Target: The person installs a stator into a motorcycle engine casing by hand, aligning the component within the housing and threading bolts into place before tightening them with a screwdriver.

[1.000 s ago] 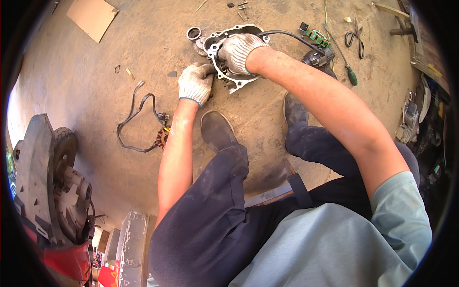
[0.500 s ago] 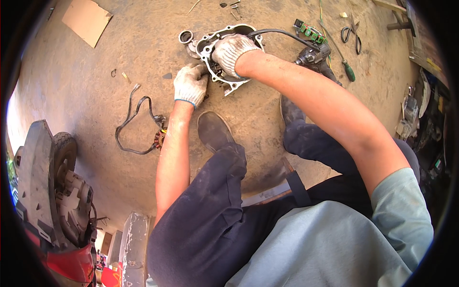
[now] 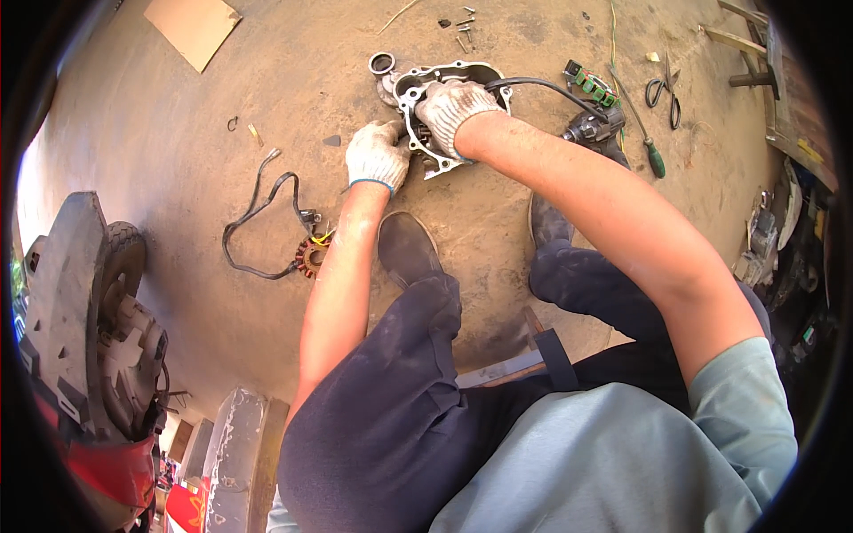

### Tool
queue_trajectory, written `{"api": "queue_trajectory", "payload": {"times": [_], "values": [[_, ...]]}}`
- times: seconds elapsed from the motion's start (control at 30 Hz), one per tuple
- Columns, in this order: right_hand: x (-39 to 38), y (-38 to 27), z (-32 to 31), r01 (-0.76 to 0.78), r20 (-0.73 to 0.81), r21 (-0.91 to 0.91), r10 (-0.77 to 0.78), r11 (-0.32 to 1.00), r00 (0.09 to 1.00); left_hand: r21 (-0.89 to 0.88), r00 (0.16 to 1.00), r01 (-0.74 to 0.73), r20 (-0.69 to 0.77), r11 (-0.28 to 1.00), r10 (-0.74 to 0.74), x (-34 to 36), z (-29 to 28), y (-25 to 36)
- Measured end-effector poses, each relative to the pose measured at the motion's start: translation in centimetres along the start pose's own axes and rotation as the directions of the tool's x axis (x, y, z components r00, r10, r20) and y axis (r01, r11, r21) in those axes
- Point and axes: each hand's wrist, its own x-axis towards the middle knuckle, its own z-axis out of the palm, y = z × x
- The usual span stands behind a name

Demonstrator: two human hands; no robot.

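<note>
A grey metal engine cover (image 3: 435,167) with a toothed-looking rim of bolt lugs lies on the ground ahead of me, its hollow side up. My right hand (image 3: 455,111), in a white knit glove, reaches down into the hollow; its fingertips are hidden inside. My left hand (image 3: 378,155), gloved too, is closed at the cover's near left edge, with the fingers partly out of sight. A round port (image 3: 382,64) sticks out at the cover's far left. From the cover's right side a black cable (image 3: 542,83) runs toward a dark power tool (image 3: 588,124).
Right of the cover lie a green part (image 3: 593,84), a green-handled screwdriver (image 3: 655,158) and scissors (image 3: 657,91). A stator coil (image 3: 311,256) with black wiring sits by my left forearm. Bolts (image 3: 466,31) and cardboard (image 3: 194,28) lie farther off. A scooter's rear wheel (image 3: 124,258) stands at left.
The whole view has shifted, so the ground items appear farther right. Both hands remain at the engine cover, and more of the stator coil shows beside my left forearm.
</note>
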Motion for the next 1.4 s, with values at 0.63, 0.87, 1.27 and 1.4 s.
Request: {"api": "queue_trajectory", "payload": {"times": [0.63, 0.87, 1.27, 1.4], "values": [[0.9, -0.1, -0.5, 0.021, 0.128, -0.052, -0.014, 0.998, 0.992, -0.115, 1.000, 0.014, -0.025, 0.993, -0.017, -0.1, -0.3, 0.7], [1.0, -0.2, -0.3, 0.091, 0.082, -0.076, -0.085, 0.993, 0.993, -0.096, 1.000, -0.007, 0.028, 0.995, 0.010, 0.2, -0.9, 0.5], [0.2, 0.7, -1.2, 0.095, 0.090, 0.034, -0.098, 0.995, 0.991, -0.189, 0.966, 0.204, 0.199, 0.961, -0.165, 1.6, -1.9, 0.9], [-2.5, 3.8, -2.2, 0.161, 0.071, -0.019, -0.159, 0.987, 0.985, -0.191, 0.954, 0.236, 0.230, 0.953, -0.190, 1.4, -2.4, 0.1]]}}
